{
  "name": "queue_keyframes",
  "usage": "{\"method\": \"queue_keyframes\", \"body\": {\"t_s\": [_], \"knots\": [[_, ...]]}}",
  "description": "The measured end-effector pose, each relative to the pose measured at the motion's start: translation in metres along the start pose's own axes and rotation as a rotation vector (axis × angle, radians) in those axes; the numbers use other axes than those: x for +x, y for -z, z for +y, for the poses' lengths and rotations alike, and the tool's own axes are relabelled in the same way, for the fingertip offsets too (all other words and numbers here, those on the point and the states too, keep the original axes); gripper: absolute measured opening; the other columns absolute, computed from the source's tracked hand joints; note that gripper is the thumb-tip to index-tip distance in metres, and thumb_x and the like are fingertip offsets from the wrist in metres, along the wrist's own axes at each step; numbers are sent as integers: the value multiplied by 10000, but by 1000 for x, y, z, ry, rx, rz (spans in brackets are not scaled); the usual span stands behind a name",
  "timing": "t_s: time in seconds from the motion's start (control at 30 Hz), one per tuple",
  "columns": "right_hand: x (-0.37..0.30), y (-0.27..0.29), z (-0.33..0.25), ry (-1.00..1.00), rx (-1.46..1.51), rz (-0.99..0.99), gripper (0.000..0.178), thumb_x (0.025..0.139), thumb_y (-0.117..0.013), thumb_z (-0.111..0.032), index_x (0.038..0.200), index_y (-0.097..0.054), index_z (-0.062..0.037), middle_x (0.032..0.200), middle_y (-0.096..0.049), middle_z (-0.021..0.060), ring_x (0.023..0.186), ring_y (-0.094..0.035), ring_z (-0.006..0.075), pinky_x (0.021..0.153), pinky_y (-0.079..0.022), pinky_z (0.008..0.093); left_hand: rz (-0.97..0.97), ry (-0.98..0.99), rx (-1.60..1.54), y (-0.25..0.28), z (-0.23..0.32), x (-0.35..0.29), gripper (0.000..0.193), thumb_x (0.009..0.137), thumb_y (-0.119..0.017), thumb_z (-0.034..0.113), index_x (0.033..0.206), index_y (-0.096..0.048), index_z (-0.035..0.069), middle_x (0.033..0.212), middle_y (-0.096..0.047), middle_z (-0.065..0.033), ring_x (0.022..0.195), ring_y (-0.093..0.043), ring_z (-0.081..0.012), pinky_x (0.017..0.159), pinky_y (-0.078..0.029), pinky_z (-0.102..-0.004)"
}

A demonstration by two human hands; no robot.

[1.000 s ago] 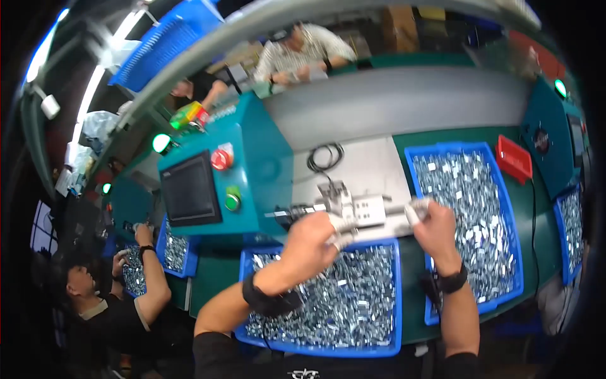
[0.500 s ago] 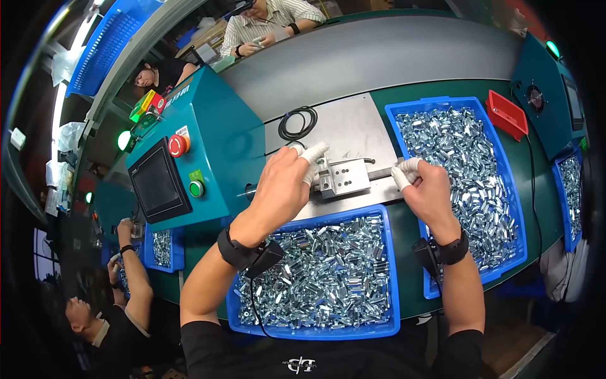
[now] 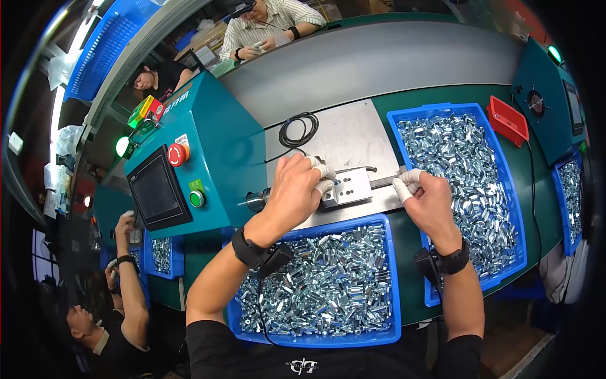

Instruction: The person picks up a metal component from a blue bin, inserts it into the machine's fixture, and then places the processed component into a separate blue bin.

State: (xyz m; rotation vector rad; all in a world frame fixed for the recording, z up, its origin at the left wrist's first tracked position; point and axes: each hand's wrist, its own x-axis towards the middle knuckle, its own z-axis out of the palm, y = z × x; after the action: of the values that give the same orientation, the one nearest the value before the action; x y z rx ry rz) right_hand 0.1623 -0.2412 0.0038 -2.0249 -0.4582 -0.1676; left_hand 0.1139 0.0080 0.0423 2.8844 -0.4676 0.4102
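My left hand (image 3: 293, 189), its fingertips covered in white finger cots, is closed in a pinch at the left end of a silver metal block (image 3: 355, 187) with dark screw holes. A tiny dark bit shows at those fingertips, too small to name. My right hand (image 3: 432, 201), also in white finger cots, is closed thumb to finger at the right end of a narrow metal rail (image 3: 384, 182) that runs into the block. Whatever it pinches is hidden. Block and rail sit on a bare metal plate (image 3: 350, 129). A round chuck (image 3: 255, 201) sticks out of the machine beside my left wrist.
Blue bins full of shiny metal fasteners stand close in front (image 3: 394, 290) and at right (image 3: 435, 108). At left is a teal machine (image 3: 233, 151) with a dark screen (image 3: 158, 189), red and green buttons. A coiled black cable (image 3: 298, 129) lies behind; a red tray (image 3: 507, 120) sits far right. Other people work nearby.
My left hand has moved slightly right and down, its fingers drawn together at the block's left end. My right hand stays almost where it was at the rail. A co-worker's hand at left has risen.
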Motion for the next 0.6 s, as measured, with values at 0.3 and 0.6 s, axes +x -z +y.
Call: {"method": "queue_keyframes", "body": {"t_s": [0.3, 0.6], "knots": [[2, -3, 5, 1, 34, 8, 110, 817, -700, -93, 781, -666, 5, 527, -545, -11, 473, -437, 20, 433, -324, 205, 64, -5, 54, 9, 1, -6, 228, 691, -658, 4, 881, -714, 119, 873, -625, -9, 864, -517, -215, 796, -353, -350], [-2, -1, 3, -13, 2, -29, 118, 818, -698, -76, 750, -653, 10, 538, -537, -33, 481, -419, 12, 440, -317, 197, 139, -72, 72, 2, 7, -22, 303, 658, -661, 14, 939, -707, 117, 969, -614, -23, 929, -534, -228, 850, -375, -370]]}}
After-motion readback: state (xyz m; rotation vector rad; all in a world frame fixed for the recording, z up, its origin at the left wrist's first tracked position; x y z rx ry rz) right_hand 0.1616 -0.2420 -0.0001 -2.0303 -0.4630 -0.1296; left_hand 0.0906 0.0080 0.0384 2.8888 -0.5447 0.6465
